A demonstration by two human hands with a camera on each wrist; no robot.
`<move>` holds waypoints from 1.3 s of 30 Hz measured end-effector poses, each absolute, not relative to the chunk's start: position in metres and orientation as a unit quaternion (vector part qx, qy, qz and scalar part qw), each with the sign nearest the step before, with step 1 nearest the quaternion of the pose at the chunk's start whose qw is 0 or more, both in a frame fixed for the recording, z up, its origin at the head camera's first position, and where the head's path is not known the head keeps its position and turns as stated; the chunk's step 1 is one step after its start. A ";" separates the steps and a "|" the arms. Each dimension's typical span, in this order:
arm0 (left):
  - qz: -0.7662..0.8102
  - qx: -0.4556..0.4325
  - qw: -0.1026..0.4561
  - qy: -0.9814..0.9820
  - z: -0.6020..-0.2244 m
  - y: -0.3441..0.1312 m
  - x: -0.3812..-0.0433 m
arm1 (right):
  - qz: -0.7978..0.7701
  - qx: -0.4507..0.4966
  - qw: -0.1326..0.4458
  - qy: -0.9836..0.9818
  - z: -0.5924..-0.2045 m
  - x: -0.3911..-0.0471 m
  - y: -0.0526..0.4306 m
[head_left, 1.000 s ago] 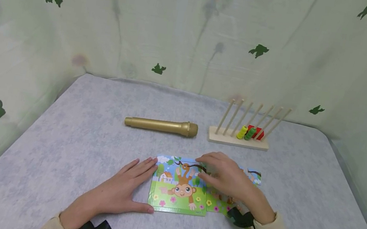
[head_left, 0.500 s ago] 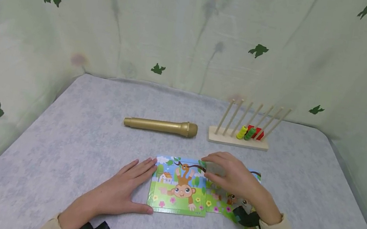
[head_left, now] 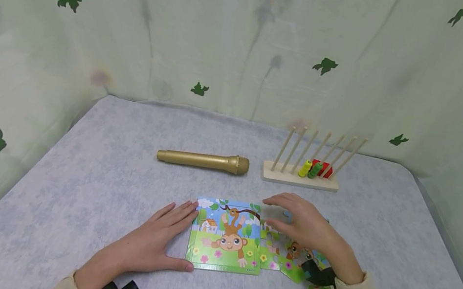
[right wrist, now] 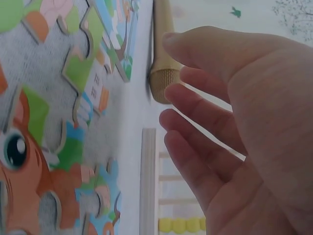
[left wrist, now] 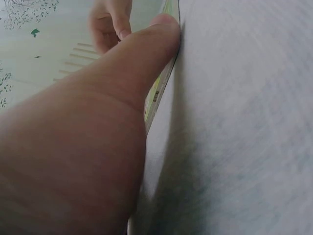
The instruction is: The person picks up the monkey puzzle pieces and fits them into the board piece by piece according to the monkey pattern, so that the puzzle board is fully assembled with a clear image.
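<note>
A square monkey picture puzzle (head_left: 225, 237) lies flat in front of me. My left hand (head_left: 152, 237) rests along its left side, fingers spread and thumb tip at the lower left corner. In the left wrist view the thumb (left wrist: 146, 54) lies against the puzzle's edge. Just right of the puzzle, my right hand (head_left: 304, 224) hovers over loose jigsaw pieces (head_left: 292, 266), fingers loosely bent with nothing between them. Seen from the right wrist, a jigsaw piece with a big eye (right wrist: 19, 156) lies among others beside the hand. Part of the pieces is hidden under the right hand and wrist.
A gold microphone (head_left: 200, 160) lies behind the puzzle. Right of it stands a wooden peg rack (head_left: 273, 174) with upright rods, yellow beads (head_left: 305, 168), green beads (head_left: 315, 170) and a red block (head_left: 327, 169). A pale curtain (head_left: 176, 33) hangs behind the table.
My right hand has drawn to the right, away from the puzzle's right edge, uncovering more of the loose pieces. The left hand has stayed in place.
</note>
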State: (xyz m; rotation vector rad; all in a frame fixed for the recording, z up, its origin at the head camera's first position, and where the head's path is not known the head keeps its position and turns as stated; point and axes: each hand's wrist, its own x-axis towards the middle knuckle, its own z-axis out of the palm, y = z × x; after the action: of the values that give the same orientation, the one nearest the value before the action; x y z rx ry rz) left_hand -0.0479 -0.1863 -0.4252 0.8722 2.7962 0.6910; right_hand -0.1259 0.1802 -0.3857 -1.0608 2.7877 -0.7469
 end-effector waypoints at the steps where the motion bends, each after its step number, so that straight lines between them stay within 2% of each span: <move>1: 0.229 0.289 0.067 0.927 -0.425 -0.186 -0.048 | -0.242 -0.342 0.036 0.907 -0.386 -0.127 0.182; 13: 0.232 0.286 0.068 0.927 -0.427 -0.186 -0.048 | -0.240 -0.334 0.031 0.911 -0.392 -0.134 0.198; 39: 0.237 0.277 0.084 0.927 -0.425 -0.186 -0.048 | -0.250 -0.279 0.108 0.921 -0.394 -0.146 0.236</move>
State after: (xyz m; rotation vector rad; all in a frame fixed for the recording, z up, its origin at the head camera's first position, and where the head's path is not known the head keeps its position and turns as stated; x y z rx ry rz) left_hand -0.0485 -0.1862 -0.4253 0.8256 2.7669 0.7071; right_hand -0.1456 0.2358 -0.3945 -0.8201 2.7106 -0.7364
